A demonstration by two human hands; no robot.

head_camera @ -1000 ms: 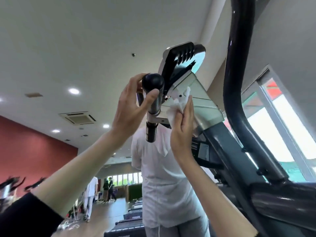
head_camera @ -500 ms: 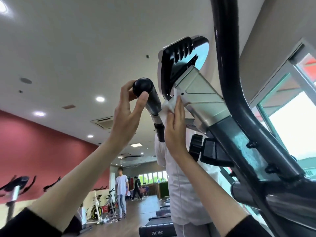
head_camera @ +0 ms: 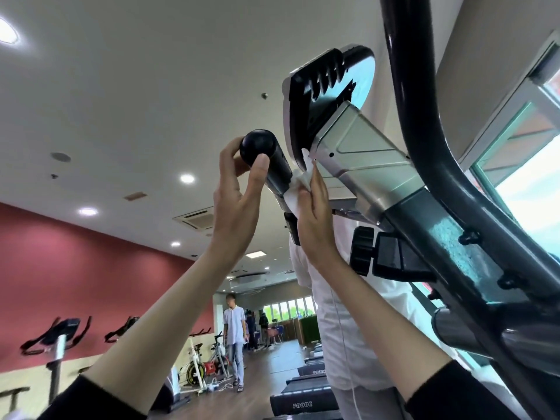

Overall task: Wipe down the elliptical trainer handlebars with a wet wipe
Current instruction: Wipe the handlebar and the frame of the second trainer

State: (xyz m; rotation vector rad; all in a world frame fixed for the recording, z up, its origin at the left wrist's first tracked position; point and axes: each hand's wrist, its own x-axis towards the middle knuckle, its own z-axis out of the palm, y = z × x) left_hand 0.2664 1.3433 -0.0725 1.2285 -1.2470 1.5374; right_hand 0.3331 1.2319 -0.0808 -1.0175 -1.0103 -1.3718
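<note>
Pinches handlebar point(head_camera: 278, 167) tip with left hand point(head_camera: 236, 201); presses wet wipe point(head_camera: 295, 190) flat-fingered with right hand point(head_camera: 316, 216), toward 5 o'clock along its axis.

We see bright, even light: round recessed ceiling lights point(head_camera: 187, 178) glow white, and daylight through the tall right-hand window point(head_camera: 527, 189) burns out to pure white. The glossy black curved handlebar tube point(head_camera: 424, 153) carries a soft sheen. Straight lines bow toward the edges; the far background looks soft.
</note>
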